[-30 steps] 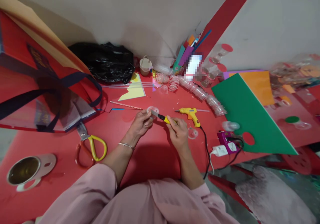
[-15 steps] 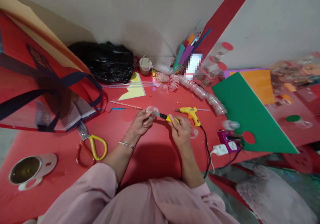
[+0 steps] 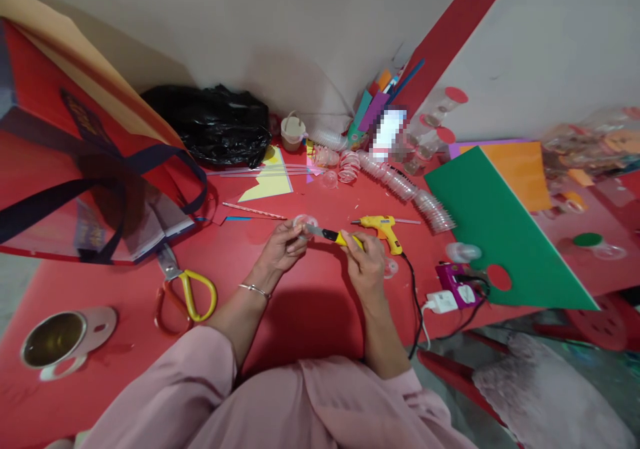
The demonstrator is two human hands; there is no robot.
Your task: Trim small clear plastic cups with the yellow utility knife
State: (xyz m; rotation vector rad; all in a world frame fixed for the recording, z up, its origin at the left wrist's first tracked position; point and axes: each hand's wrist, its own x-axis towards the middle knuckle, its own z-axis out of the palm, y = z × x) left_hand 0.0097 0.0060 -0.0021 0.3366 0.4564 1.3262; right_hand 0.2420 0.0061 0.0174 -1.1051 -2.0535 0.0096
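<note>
Over the middle of the red table, my right hand is closed round the yellow handle of a utility knife. Its blade points left and meets a small clear plastic piece, perhaps a cup or lid, which my left hand pinches between thumb and fingers. The fingers hide part of that piece. A yellow hot glue gun lies just beyond my right hand, a clear glue stick at its back. Another clear plastic piece rests beside my right wrist.
Large scissors and a mug of dark liquid stand left. Rows of stacked clear cups run along the back. A green sheet, a purple power strip and its cords are at right. A red bag stands far left.
The whole view has shifted very slightly. Both hands keep their hold on the knife and the clear plastic piece, with almost no visible movement.
</note>
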